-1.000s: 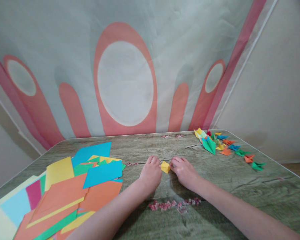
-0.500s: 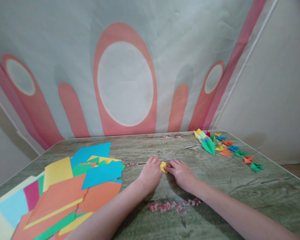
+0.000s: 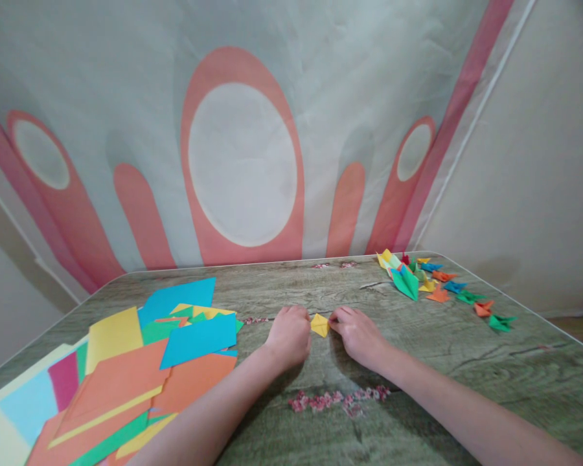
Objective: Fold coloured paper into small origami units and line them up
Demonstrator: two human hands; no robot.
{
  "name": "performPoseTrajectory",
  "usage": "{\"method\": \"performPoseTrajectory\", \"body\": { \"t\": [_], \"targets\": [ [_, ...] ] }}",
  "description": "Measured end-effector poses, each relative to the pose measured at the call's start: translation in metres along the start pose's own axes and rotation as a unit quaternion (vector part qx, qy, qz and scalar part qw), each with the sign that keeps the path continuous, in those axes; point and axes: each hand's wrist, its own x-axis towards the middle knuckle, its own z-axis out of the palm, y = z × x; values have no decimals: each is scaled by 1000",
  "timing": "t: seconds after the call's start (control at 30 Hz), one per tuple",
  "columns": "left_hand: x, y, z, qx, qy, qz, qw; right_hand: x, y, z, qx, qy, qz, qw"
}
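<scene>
A small yellow folded paper (image 3: 319, 325), diamond-shaped with crease lines on its face, lies between my two hands over the middle of the table. My left hand (image 3: 289, 333) is closed with curled fingers at the paper's left corner; its fingertips are mostly hidden behind the hand. At the right corner, my right hand (image 3: 354, 330) pinches the paper between thumb and fingers.
Loose coloured sheets and strips, among them a blue sheet (image 3: 201, 336) and an orange sheet (image 3: 121, 372), are heaped on the left. Several small folded paper figures (image 3: 469, 297) and a green paper plane (image 3: 405, 283) sit at the far right. A printed backdrop (image 3: 325, 129) stands behind the table (image 3: 447, 388).
The yellow paper now lies flatter, showing its full diamond face. My right fingers have drawn back from over it to its right corner, and my left hand has shifted slightly left.
</scene>
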Motion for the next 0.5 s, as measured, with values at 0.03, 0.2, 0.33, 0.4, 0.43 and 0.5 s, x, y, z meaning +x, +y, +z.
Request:
{"method": "performPoseTrajectory", "body": {
  "t": [0.03,0.2,0.33,0.4,0.43,0.5],
  "targets": [
    [1,-2,3,-28,15,-33,999,0,1,2,9,8,-1,1000],
    [8,-9,26,-157,100,-47,981,-2,3,7,72,49,0,996],
    [10,-13,32,-182,95,-15,979,-2,3,7,130,68,17,989],
    [10,-14,32,-196,100,-17,975,-1,3,7,159,76,28,984],
    [10,-14,32,-206,105,-18,973,-1,3,7,174,81,35,981],
    [9,-15,31,-229,113,-23,967,0,3,8,203,89,48,974]
  ]
}}
